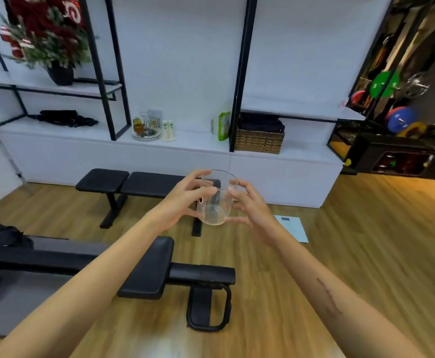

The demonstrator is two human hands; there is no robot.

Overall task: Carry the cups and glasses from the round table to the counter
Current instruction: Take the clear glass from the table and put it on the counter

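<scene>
Wood-plank flooring (pixel 353 254) runs up to a long white tabletop (pixel 193 146) set against a pale wall, with black metal shelf frames (pixel 115 68) rising from it. Both bare forearms reach forward in mid-air above the floor, and between them is a clear glass (pixel 217 200), tilted slightly with its open rim toward the wall and its base toward the camera. The left hand (pixel 182 202) curls its fingers over the glass's near-left side, fingertips on the rim. The right hand (pixel 250 206) pinches the opposite side, thumb low near the base and fingers against the wall of the glass. The glass is carried free of any surface, well apart from the tabletop.

On the tabletop, near the foot of a frame upright, a round tray of glassware (pixel 146 126) stands just beside two pale cups (pixel 168 130). Toward the right end a green packet (pixel 224 125) leans by another upright, with a woven basket (pixel 259 142) just past it. A potted red flower arrangement (pixel 45 34) sits on an upper shelf at left. Two black padded benches (pixel 138 184) stand on the floor below the hands, and coloured weight plates (pixel 385 83) fill a rack at far right.
</scene>
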